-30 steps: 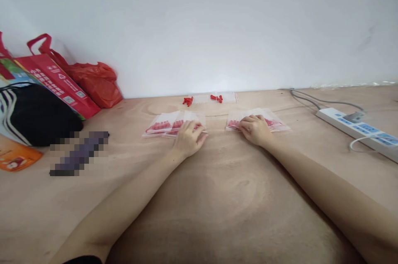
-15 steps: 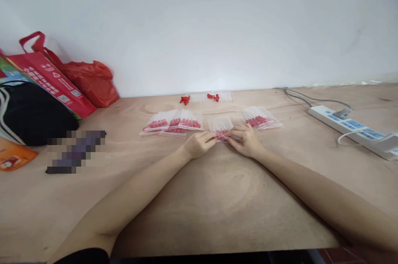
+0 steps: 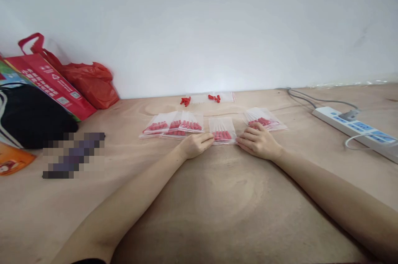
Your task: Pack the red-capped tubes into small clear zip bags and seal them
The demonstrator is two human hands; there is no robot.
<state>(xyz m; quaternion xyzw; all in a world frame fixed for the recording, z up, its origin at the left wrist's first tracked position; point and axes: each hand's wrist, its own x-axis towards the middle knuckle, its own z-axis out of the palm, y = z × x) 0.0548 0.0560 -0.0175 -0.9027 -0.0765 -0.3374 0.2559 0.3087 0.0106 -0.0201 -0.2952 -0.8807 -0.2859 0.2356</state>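
Observation:
A small clear zip-lock bag (image 3: pixel 221 125) lies flat between my hands, its seal edge toward me. Inside it are several thin pale pieces with red ends (image 3: pixel 222 135). My left hand (image 3: pixel 195 146) pinches the bag's near left corner. At the near right corner, my right hand (image 3: pixel 258 141) has its thumb and fingers closed on the end of the seal. Similar filled bags (image 3: pixel 186 125) overlap in a group to the left. Another stack of filled bags (image 3: pixel 264 118) lies just beyond my right hand, partly covered by it.
Loose red pieces (image 3: pixel 185 101) and flat clear bags (image 3: pixel 225 97) lie near the wall. A white power strip (image 3: pixel 357 125) with cables is at right. Red bags (image 3: pixel 90 83), a black drawstring bag (image 3: pixel 34 115) and a blurred dark object (image 3: pixel 74 156) occupy the left.
My right hand has slid rightward along the seal, from the middle of the bag to its right corner, uncovering the red ends. My left hand stays at the left corner.

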